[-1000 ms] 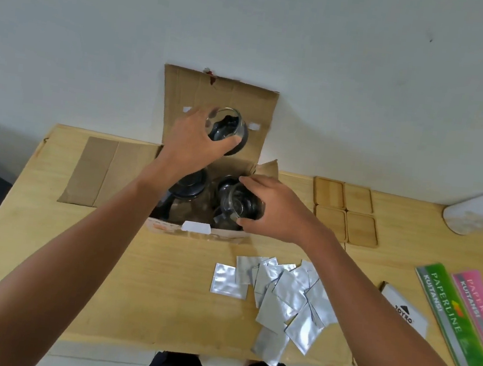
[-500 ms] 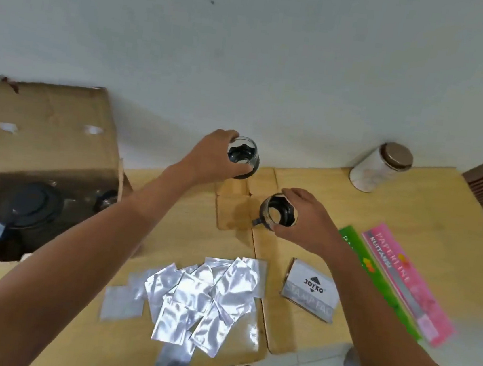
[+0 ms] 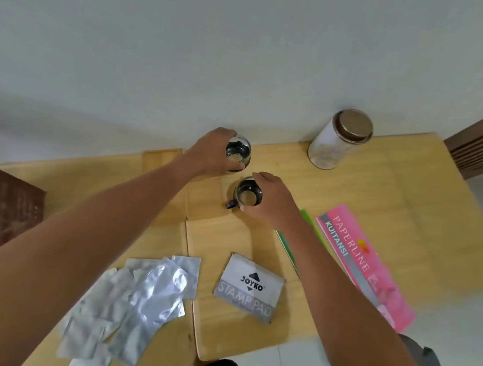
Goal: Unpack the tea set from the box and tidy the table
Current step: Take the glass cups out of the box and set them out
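Glass catches the light in both hands above a pale wooden table point(image 3: 382, 205). Taking the white-and-grey stamp pad box point(image 3: 249, 287) printed JOYKO as the landmark: the left hand point(image 3: 212, 152) is far beyond it, toward the wall and a little left, fingers curled round the side of a small glass cup point(image 3: 238, 153) whose open mouth faces the camera. The right hand point(image 3: 273, 200) is straight beyond the box and nearer to it, thumb and fingers wrapped round the rim of a second glass cup point(image 3: 247, 196), whose dark handle juts out on its left side. This second cup is down at, or just above, a square wooden coaster point(image 3: 205, 199); whether it actually touches cannot be told. The two cups are close together but apart. Another coaster point(image 3: 159, 157) shows partly beyond the left forearm. To the left of the box, and partly nearer the table's front edge, lies a loose overlapping heap of silver foil sachets point(image 3: 144, 289). To the right of the box lies a pink receipt book point(image 3: 366, 263) marked PAPERLINE KUITANSI, with a green book point(image 3: 287, 248) mostly hidden under the right forearm between the two. Far beyond the box and to the right, near the wall, stands a white jar with a brown lid point(image 3: 340, 140). A brown cardboard flap point(image 3: 8, 213), blurred, sits at the far left.
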